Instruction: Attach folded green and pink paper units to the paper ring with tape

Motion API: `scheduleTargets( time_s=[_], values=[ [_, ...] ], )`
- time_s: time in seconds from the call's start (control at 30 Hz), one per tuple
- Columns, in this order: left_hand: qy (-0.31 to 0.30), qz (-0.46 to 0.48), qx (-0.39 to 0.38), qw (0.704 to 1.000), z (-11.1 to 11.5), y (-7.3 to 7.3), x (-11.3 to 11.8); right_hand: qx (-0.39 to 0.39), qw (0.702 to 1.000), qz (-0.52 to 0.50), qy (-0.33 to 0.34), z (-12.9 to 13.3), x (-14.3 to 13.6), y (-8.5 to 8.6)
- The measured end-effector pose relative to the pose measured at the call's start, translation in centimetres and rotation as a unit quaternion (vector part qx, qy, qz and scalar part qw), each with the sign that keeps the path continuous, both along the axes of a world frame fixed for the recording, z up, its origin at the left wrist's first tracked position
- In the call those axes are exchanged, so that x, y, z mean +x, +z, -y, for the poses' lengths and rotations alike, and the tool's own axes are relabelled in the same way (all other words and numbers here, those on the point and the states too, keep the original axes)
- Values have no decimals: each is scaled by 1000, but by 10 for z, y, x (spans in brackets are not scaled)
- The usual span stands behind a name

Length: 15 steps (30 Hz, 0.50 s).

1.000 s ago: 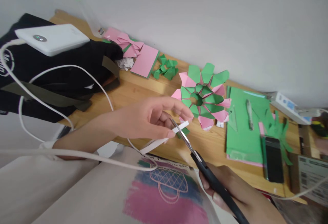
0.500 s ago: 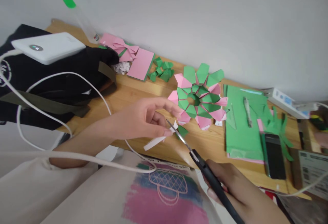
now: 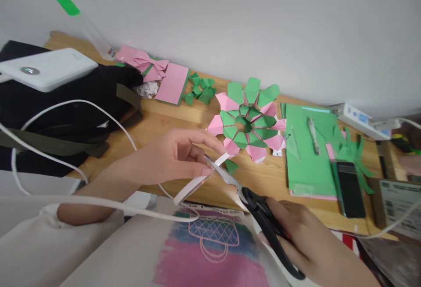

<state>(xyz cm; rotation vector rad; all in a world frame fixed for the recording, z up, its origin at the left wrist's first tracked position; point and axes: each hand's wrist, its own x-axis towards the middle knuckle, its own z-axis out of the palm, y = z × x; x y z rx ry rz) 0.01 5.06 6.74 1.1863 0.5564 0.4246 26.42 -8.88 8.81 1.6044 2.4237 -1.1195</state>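
My left hand (image 3: pixel 179 157) pinches a narrow white strip (image 3: pixel 190 188) between thumb and fingers, its lower end sticking out toward me. In my right hand (image 3: pixel 296 230) are black-handled scissors (image 3: pixel 268 228), their metal blades reaching the strip beside my left fingertips. Just beyond the hands lies a ring of folded green and pink paper pieces (image 3: pixel 255 140) with an open centre. A small green paper piece (image 3: pixel 231 166) rests on the wooden table (image 3: pixel 151 122) below that ring.
A black bag (image 3: pixel 66 107) bears a white power bank (image 3: pixel 49 68) at left. Pink paper (image 3: pixel 173 83) and green folded pieces (image 3: pixel 200 89) lie at the back. Green sheets (image 3: pixel 305 147), a phone (image 3: pixel 350 190) and a power strip (image 3: pixel 363 121) are at right. A white cable (image 3: pixel 98 202) crosses my left arm.
The scissors have turned and their blades now meet the strip. The strip's free end has moved left and down. The view has shifted slightly.
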Motion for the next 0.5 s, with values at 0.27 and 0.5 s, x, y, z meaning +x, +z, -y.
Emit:
scheduleTargets(
  time_s=[0.27,0.5],
  values=[
    [-18,47,14,999,0,5,2,-76,997,-22,-19,0,5,1],
    [-3,70,-44,997,0,5,4,-118,991,-56,-37,-3,7,2]
  ],
)
